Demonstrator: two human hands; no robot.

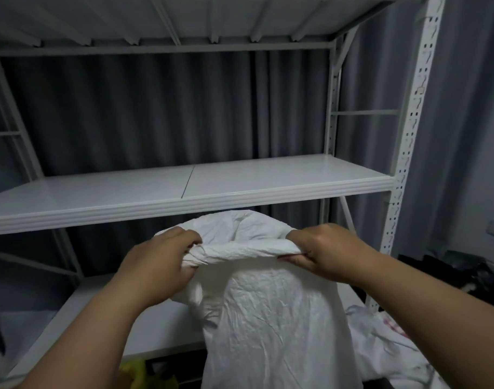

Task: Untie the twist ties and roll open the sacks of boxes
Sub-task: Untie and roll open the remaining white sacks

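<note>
A tall white woven sack (276, 327) stands upright in front of the shelving, its mouth open and its near rim folded into a thick roll. My left hand (161, 262) grips the left end of that rolled rim, fingers curled over the fabric. At the right end of the roll my right hand (324, 252) holds it, with the thumb underneath. The far side of the mouth rises behind the roll. Whatever is inside the sack is hidden. No twist tie shows.
A white metal rack stands straight ahead, with a shelf (184, 189) at chest height and a lower shelf (161, 329) behind the sack. Another white sack (386, 346) lies at the lower right, dark bags (459, 270) beyond it. Something yellow (144, 374) sits at the bottom.
</note>
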